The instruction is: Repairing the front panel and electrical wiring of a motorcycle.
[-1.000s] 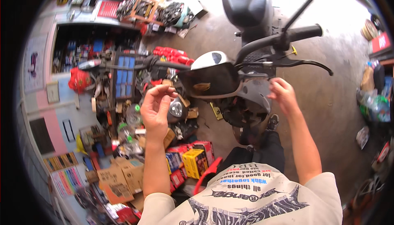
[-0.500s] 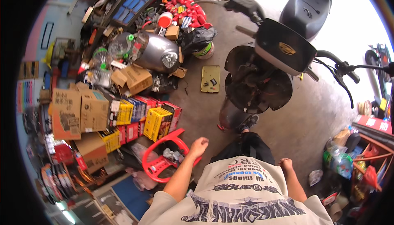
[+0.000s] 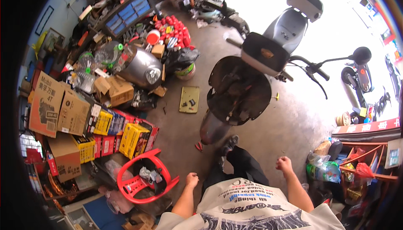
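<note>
My left hand (image 3: 192, 180) hangs at my side with its fingers curled in, and nothing shows in it. Closest to it is a red plastic chair (image 3: 133, 184) with crumpled plastic inside its ring. My right hand (image 3: 284, 164) is a loose fist held out over the floor, with no object visible in it. Ahead of me stands an electric scooter (image 3: 264, 53) whose front is stripped to a dark open shell (image 3: 239, 91). Red-handled pliers (image 3: 199, 147) lie by its front wheel fender (image 3: 213, 128), near my shoe (image 3: 228, 144).
A shallow yellowish tray (image 3: 191, 91) with small dark parts lies left of the scooter. Cardboard boxes (image 3: 73, 112), a grey scooter shell (image 3: 140, 68) and red bottles (image 3: 178, 30) crowd the left. On the right stands a cluttered rack (image 3: 369, 173).
The view has swung, moving the scooter and boxes leftward in the picture. My right hand has come forward; my left hand now sits farther from the red chair. Both stay closed.
</note>
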`<state>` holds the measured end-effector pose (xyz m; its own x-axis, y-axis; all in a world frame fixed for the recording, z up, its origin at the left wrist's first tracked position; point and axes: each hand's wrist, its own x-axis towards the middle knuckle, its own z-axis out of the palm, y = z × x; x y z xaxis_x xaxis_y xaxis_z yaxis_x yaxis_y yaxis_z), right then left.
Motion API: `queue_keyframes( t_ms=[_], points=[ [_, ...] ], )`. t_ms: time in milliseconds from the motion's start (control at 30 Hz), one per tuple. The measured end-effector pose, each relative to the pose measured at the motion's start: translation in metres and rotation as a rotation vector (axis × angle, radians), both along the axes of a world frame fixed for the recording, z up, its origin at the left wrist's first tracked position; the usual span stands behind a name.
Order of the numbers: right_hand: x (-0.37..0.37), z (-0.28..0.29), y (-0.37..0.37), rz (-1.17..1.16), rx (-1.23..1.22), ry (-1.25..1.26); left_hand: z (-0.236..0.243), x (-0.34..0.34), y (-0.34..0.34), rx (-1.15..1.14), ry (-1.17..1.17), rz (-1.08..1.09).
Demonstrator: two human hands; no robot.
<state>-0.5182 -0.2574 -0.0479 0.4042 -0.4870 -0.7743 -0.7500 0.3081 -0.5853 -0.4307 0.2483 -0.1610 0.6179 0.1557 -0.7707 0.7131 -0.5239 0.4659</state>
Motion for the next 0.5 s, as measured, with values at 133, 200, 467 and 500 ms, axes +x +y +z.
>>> queue_keyframes(
  t_ms=[133, 200, 467, 500],
  points=[
    [-0.062, -0.053, -0.033, -0.009, -0.088, 0.106, 0.008, 0.041, -0.054, -0.134, -0.078, 0.020],
    [-0.090, -0.072, -0.059, -0.086, -0.099, 0.156, 0.021, 0.061, -0.090, -0.168, -0.107, -0.029],
    [-0.158, -0.113, -0.199, -0.392, -0.081, 0.067, 0.019, 0.089, -0.234, 0.040, -0.101, -0.439],
    [-0.163, -0.117, -0.228, -0.439, -0.062, 0.050, 0.012, 0.095, -0.261, 0.115, -0.050, -0.534]
  ],
)
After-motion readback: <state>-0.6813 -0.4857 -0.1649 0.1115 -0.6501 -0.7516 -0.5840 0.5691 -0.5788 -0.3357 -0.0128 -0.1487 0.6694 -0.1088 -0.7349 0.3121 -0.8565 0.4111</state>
